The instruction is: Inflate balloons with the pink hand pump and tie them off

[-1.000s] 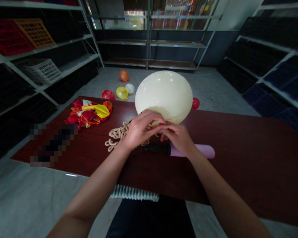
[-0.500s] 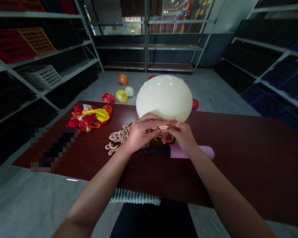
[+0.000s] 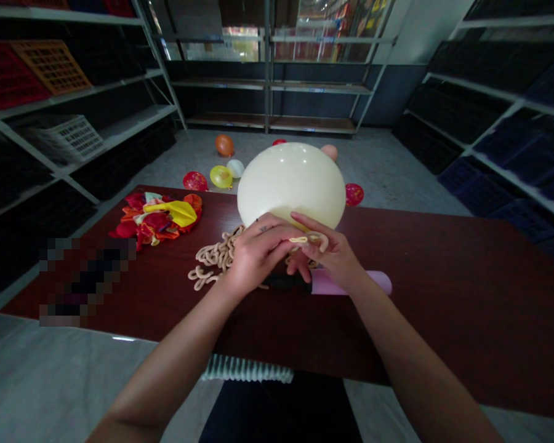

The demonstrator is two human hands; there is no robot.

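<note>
A large cream balloon (image 3: 292, 181), blown up, sits over the table's far edge in front of me. My left hand (image 3: 261, 249) is closed on its neck, and the flattened yellowish mouth pokes out between the fingers. Against that neck, my right hand (image 3: 335, 255) pinches a loop of tan cord (image 3: 324, 242), its index finger stretched toward the balloon. A tangled heap of the same tan cord (image 3: 215, 253) lies left of and partly behind my left hand. Under my right wrist rests a balloon hand pump (image 3: 325, 282) with a pink barrel and black end.
A pile of flat coloured balloons (image 3: 159, 218) lies on the left of the dark red table (image 3: 443, 295), near a blurred-out item (image 3: 90, 280). Several inflated balloons, one of them orange (image 3: 224, 145), rest on the floor beyond. Shelves with crates (image 3: 50, 64) line the sides.
My right fingers have opened outward from the balloon's neck, and a tan loop now shows in them. The left hand keeps its hold. The whole view has shifted slightly.
</note>
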